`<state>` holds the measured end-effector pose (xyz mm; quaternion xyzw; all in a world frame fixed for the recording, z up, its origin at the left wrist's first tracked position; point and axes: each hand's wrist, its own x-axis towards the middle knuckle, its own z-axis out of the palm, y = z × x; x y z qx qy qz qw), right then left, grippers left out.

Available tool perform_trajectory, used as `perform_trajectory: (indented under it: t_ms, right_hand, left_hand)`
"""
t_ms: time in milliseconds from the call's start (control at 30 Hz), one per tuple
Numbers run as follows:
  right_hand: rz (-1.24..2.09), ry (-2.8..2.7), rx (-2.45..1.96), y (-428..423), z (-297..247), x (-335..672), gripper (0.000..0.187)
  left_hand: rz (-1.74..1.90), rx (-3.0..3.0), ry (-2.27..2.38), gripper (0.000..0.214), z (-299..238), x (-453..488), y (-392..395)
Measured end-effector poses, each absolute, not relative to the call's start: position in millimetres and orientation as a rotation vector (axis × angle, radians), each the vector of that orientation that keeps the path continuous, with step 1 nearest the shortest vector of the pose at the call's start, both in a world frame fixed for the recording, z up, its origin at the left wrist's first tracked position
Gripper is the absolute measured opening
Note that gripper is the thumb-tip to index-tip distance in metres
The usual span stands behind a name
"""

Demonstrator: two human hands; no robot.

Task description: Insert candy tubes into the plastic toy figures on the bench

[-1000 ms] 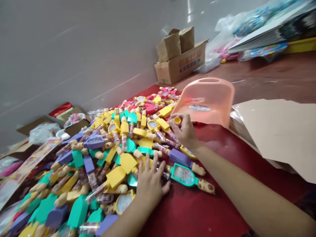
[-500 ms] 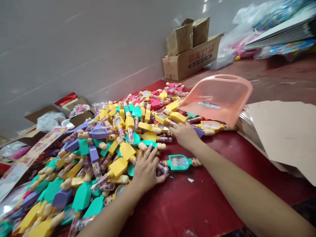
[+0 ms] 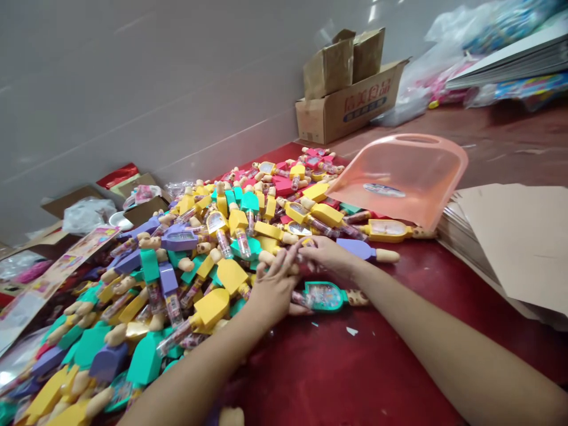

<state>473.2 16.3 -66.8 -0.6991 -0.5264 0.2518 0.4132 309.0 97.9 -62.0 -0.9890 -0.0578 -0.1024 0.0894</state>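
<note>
A big heap of popsicle-shaped plastic toys (image 3: 195, 248) in yellow, teal, purple and red covers the left part of the red table (image 3: 355, 378). My left hand (image 3: 273, 287) lies on the heap's near edge with fingers stretched forward. My right hand (image 3: 326, 255) meets it from the right, fingers curled over small tube-like pieces between both hands; what they hold is hidden. A teal toy (image 3: 326, 296) lies just below my right hand. A purple toy (image 3: 366, 251) sits right of my right wrist.
A translucent pink plastic scoop (image 3: 402, 177) rests against the heap's far right side. Flat cardboard sheets (image 3: 510, 242) are stacked at the right. An open carton (image 3: 350, 100) stands by the wall. Printed cards and bags (image 3: 57, 260) lie at the left.
My right hand pulled back from the toys near the pink scoop toward my left hand. Both hands now meet at the heap's near edge. The view shifted slightly.
</note>
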Motion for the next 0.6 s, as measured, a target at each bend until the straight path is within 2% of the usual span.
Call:
perform_trajectory:
  t_ms: [100,300,500,600]
  right_hand:
    - [0.664,-1.281,-1.570,18,-62,468,0.020]
    - [0.446,-1.216,-1.650,22,-75,474,0.012]
    - [0.434,-1.435,-1.820,35,-71,477,0.014]
    - [0.498,-1.577,-1.859,60,-63,470,0.011]
  left_hand:
    - [-0.367,-2.885,-0.275,0.072,-57,309,107]
    - [-0.537,-2.633,-0.497,0.047,-53,305,117]
    - [-0.576,-2.520,-0.525,0.066,-49,299,137]
    - [-0.562,-2.558,-0.542,0.067,-47,300,146]
